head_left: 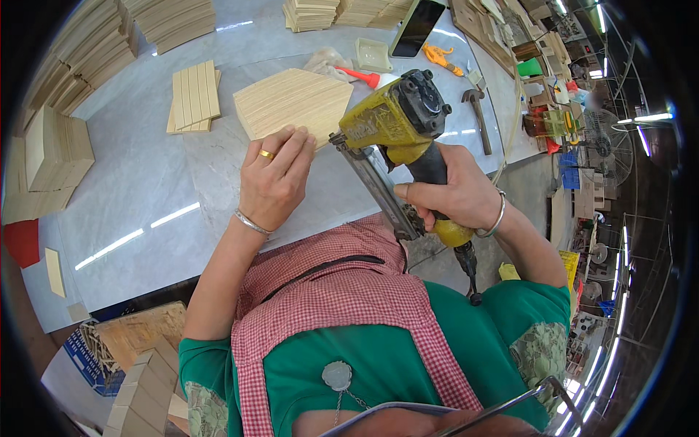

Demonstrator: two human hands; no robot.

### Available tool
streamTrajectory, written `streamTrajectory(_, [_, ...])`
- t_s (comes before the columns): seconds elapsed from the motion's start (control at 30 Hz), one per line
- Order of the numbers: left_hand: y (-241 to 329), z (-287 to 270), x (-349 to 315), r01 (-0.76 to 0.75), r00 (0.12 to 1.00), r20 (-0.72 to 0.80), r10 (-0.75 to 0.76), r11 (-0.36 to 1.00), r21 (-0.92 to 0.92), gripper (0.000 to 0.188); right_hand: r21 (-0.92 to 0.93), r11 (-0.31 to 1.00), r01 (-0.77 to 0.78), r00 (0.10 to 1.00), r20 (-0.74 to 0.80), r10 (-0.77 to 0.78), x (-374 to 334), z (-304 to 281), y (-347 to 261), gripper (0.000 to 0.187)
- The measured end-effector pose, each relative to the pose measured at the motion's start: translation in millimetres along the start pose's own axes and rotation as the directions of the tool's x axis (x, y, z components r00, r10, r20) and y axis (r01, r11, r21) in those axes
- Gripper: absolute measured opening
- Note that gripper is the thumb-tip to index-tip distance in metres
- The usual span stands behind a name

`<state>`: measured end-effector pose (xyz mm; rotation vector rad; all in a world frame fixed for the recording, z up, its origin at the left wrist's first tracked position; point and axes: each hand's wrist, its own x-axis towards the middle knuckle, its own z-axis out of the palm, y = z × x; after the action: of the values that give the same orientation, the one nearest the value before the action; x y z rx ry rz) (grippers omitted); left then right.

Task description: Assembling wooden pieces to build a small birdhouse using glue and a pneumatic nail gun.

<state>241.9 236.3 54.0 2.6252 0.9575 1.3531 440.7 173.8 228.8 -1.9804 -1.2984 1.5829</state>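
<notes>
A flat six-sided wooden panel [295,102] lies on the grey table in front of me. My left hand [277,175] grips its near edge, fingers together on the wood and thumb hidden underneath. A silver bangle circles that wrist. Wrapped round the black grip of a yellow and black nail gun [386,120], my right hand [455,189] holds the tool up, its nose close to the panel's right corner. The gun's long magazine slants down toward my apron, and an air fitting hangs from its handle. Whether the nose touches the wood, I cannot tell.
Thin wooden slats [195,98] lie left of the panel, with tall stacks of wood [80,54] beyond. A red-tipped glue bottle [371,79], a square dish [373,54], a phone [417,29], an orange tool [443,60] and a hammer [478,120] lie behind and to the right.
</notes>
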Motion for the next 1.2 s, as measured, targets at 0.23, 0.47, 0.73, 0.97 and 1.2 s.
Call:
streamTrajectory(0.23, [1, -1, 0, 0.004, 1.000, -0.002, -0.004, 1.000, -0.001, 0.028, -0.014, 1.000, -0.016, 1.000, -0.006, 0.015, 0, 1, -1, 0.030])
streamTrajectory(0.47, [-9, -21, 1, 0.065, 0.993, 0.113, -0.045, 0.981, -0.182, 0.046, -0.071, 0.997, 0.027, 0.998, -0.046, -0.030, -6, 8, -7, 0.035])
streamTrajectory(0.73, [-18, -41, 4, 0.147, 0.971, 0.231, -0.058, 0.909, -0.391, 0.077, -0.117, 0.993, -0.015, 0.999, 0.038, 0.020, -3, 30, -21, 0.039])
streamTrajectory(0.97, [-17, -42, 1, 0.180, 0.964, 0.253, -0.082, 0.901, -0.394, 0.076, -0.202, 0.979, -0.018, 0.998, 0.055, 0.029, 1, 35, -21, 0.039])
streamTrajectory(1.2, [-18, -42, 0, 0.183, 0.964, 0.252, -0.087, 0.903, -0.389, 0.077, -0.211, 0.977, 0.012, 0.999, 0.052, -0.001, 3, 37, -21, 0.030])
